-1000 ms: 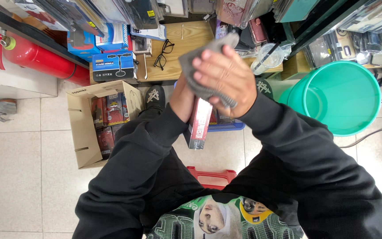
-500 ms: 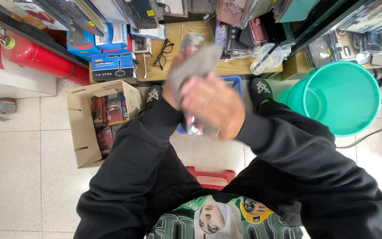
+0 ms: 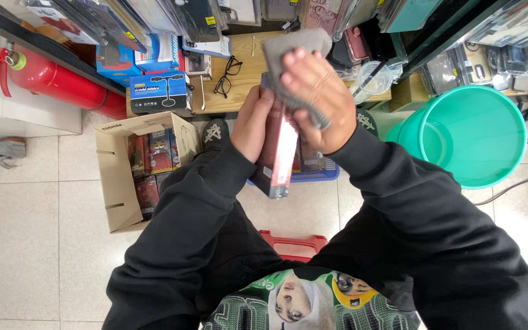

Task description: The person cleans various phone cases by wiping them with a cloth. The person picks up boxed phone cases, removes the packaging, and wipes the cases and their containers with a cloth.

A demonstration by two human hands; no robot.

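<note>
We saw both black-sleeved arms raised in front of the chest, elbows out and forearms meeting over the tiled floor [image 3: 25,232]. Below and to the right stood a large teal bucket [image 3: 478,137], well apart from the hands. To the left an open cardboard box [image 3: 117,183] held red packaged goods, and behind it a red fire extinguisher [image 3: 62,82] lay along the wall. A wooden desk [image 3: 242,73] at the top carried a pair of black-framed glasses [image 3: 227,76].

Our left hand [image 3: 253,125] was closed around the left edge of a slim red boxed package [image 3: 279,153], fingers wrapped behind it, holding it nearly upright above a blue basket [image 3: 322,174]. Our right hand [image 3: 316,101] was clamped on a grey cloth [image 3: 288,52], palm pressing it against the upper part of the package, with the fingers spread over the cloth. The package was glossy, with a bright glare down its face and a dark lower end.
</note>
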